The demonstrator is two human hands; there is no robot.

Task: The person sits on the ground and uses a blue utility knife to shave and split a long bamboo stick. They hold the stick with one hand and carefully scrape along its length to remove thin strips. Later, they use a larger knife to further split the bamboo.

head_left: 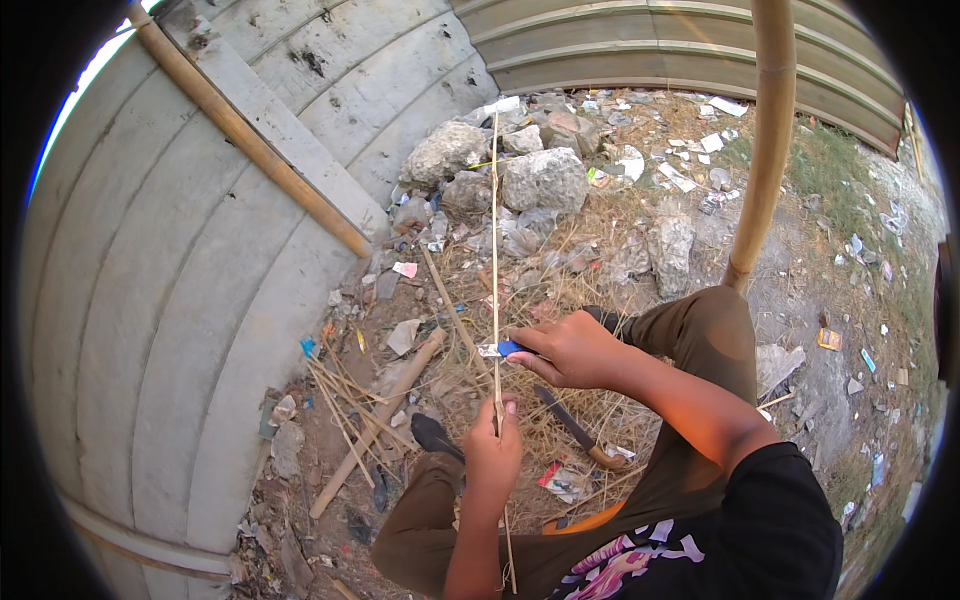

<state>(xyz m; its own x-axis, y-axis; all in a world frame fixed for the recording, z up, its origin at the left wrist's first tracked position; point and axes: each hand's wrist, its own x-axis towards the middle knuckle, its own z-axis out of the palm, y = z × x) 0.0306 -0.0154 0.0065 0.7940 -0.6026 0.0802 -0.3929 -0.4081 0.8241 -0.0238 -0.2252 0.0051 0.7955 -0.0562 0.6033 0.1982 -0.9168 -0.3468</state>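
My left hand [493, 455] is closed around a long, thin bamboo strip [495, 240]. The strip stretches away from me toward the rocks, and its near end hangs past my left wrist. In my right hand [575, 350] is a small knife [513, 348] with a blue handle, gripped between thumb and fingers. Its short, pale blade lies across the strip, just beyond my left hand. On the ground below my right forearm rests a machete [565, 420] with a dark blade and a wooden handle.
Cut bamboo sticks [350, 415] and a thicker bamboo piece [375, 425] lie at left. Large rocks [545, 180] sit beyond the strip. An upright bamboo pole [770, 130] stands at right. A concrete wall [170, 300] rises at left; litter and dry grass cover the ground.
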